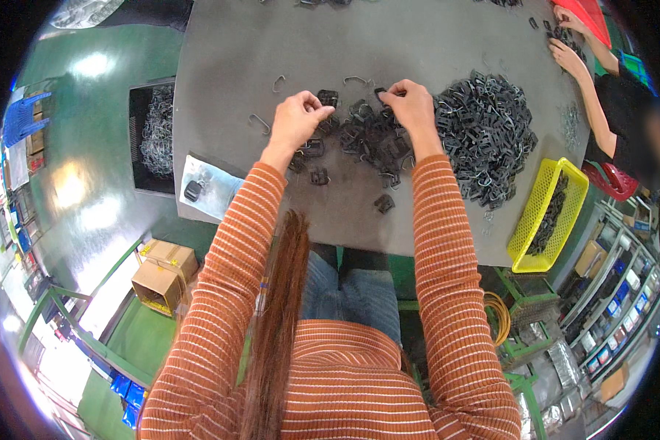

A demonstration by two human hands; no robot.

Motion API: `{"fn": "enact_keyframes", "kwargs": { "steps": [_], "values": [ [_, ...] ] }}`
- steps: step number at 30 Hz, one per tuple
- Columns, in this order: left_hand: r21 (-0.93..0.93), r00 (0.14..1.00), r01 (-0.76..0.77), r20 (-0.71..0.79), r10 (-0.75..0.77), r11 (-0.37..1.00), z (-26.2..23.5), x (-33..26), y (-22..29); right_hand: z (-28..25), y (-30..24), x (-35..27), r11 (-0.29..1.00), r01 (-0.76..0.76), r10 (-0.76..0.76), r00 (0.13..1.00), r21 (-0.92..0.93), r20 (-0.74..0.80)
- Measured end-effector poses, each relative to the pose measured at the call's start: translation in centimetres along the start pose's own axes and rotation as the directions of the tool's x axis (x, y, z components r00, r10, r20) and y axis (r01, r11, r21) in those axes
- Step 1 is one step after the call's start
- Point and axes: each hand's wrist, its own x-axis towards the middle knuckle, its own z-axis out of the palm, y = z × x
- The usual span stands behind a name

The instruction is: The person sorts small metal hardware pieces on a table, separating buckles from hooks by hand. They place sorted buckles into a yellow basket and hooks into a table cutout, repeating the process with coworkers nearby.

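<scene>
Both my hands are over a grey table (249,44), fingers closed in pinches. At the fingertips of my left hand (298,122) is a small black plastic piece (328,97). My right hand (412,110) pinches another small black piece (380,94). Between and below the hands spreads a loose heap of black plastic pieces (370,139), some with wire hooks. A bent metal wire hook (356,79) lies just beyond the hands, and another wire hook (258,123) is left of my left hand. The fine shape of the held pieces is too small to make out.
Right of my right hand rises a large pile of black pieces with wire (488,136). A yellow basket (521,258) stands at the right edge. A plastic bag (216,192) lies front left, near a black crate of wire (135,158). A co-worker's hands (568,55) work far right.
</scene>
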Motion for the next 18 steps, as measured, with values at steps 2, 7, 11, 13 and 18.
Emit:
{"fn": "enact_keyframes", "kwargs": {
  "steps": [2,7,11,13,18],
  "values": [
    [-0.427,0.988,0.100,0.147,-0.041,0.899,-0.7,0.1,-0.6,-1.7,1.0,-0.6,0.922,-0.141,0.091,0.984,0.361,0.150],
    [-0.163,0.998,0.061,-0.016,-0.065,0.985,-2.2,0.0,-1.1,-4.8,2.4,-3.8,0.298,-0.359,0.092,0.933,0.885,0.347],
    [-0.213,0.988,0.111,0.131,-0.084,0.971,-2.3,-0.6,-1.2,-2.7,5.4,-4.3,0.775,-0.163,0.010,0.969,0.610,0.247],
    [-0.355,0.957,0.195,0.272,-0.098,0.914,-2.2,-0.4,-2.2,-0.7,3.4,-5.3,0.967,0.212,-0.225,0.971,0.139,0.086],
    [-0.809,0.947,0.237,0.316,0.057,0.537,-2.8,-2.8,-0.9,1.3,1.8,-6.7,0.961,0.211,-0.205,0.977,-0.176,0.056]
  ]
}}
